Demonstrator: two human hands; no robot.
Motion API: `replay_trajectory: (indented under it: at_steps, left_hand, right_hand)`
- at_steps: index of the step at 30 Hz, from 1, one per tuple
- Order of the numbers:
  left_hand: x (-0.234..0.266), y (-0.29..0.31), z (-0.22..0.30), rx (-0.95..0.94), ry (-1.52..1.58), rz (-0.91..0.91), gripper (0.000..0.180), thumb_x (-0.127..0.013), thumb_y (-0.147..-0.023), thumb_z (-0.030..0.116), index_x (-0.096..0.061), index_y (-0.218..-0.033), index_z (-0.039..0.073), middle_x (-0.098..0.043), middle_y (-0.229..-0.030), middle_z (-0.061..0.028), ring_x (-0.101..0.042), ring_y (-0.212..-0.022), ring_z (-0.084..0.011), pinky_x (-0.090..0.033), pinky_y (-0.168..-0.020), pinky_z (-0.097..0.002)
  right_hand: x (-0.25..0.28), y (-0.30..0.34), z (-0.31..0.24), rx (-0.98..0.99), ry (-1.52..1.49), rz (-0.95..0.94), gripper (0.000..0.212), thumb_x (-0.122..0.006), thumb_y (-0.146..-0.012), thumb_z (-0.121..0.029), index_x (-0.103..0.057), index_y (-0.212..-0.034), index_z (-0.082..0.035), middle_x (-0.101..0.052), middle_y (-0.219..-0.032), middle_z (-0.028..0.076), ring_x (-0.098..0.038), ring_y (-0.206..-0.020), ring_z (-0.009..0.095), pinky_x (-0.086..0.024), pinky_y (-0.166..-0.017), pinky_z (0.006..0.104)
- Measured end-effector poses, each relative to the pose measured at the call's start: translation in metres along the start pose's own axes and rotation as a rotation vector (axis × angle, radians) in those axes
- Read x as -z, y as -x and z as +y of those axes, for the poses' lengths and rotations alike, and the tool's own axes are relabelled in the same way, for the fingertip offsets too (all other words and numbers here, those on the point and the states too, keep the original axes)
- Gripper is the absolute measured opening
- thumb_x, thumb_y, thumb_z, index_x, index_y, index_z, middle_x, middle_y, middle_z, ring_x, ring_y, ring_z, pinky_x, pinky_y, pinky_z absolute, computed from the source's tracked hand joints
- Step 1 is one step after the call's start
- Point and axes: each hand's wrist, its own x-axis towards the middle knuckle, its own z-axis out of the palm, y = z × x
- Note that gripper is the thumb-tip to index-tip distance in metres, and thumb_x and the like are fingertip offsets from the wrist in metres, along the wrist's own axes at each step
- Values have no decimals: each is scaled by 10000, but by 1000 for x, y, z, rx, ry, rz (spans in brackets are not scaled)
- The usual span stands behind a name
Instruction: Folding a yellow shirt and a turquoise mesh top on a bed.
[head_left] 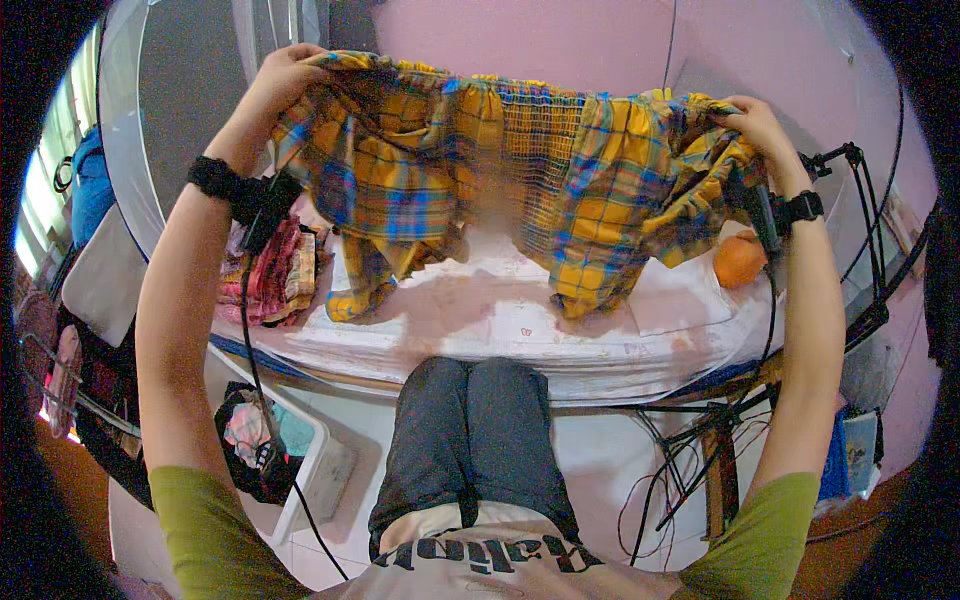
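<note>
A yellow plaid garment [400, 190] with blue lines and a gathered elastic top edge is stretched wide in front of me. A smocked panel [540, 125] shows near its middle. My left hand [292, 72] is closed on the upper left end of the edge. At the other end, my right hand [752, 126] grips the bunched cloth. The garment hangs down over the bed, its lower parts near or on the white sheet [470, 320]; whether they touch it is unclear.
Folded clothes [275, 270] lie in a stack on the bed's left. An orange round object [740, 259] is at the right. Below left stands a white bin [310, 480] with clothes inside. Black cables and a stand [720, 430] are at the lower right.
</note>
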Motion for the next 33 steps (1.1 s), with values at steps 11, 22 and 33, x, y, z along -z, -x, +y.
replay_trajectory:
  at_steps: [11,22,33]
  left_hand:
    - [60,-4,-1,-49,-68,-300,316,-625,-674,130,-519,-954,27,-551,-883,-51,-540,-786,-139,-441,-719,-248]
    - [-134,36,-185,319,76,-229,424,-660,-622,120,-512,-1013,50,-562,-816,-90,-532,-694,-167,-434,-587,-280]
    - [-147,243,-220,391,7,86,152,-610,-683,102,-554,-778,-1,-582,-720,-76,-543,-655,-127,-426,-614,-239]
  right_hand:
    - [-3,-13,-24,131,-109,-72,225,-556,-725,-100,-540,-947,-68,-558,-832,9,-520,-710,84,-421,-625,214]
    - [-257,-17,64,-17,-120,-219,393,-657,-623,-227,-547,-932,-10,-585,-869,128,-560,-793,202,-433,-691,289]
    - [-316,174,111,-356,-683,-359,177,-553,-765,-174,-554,-811,-3,-565,-697,25,-506,-616,84,-413,-569,211]
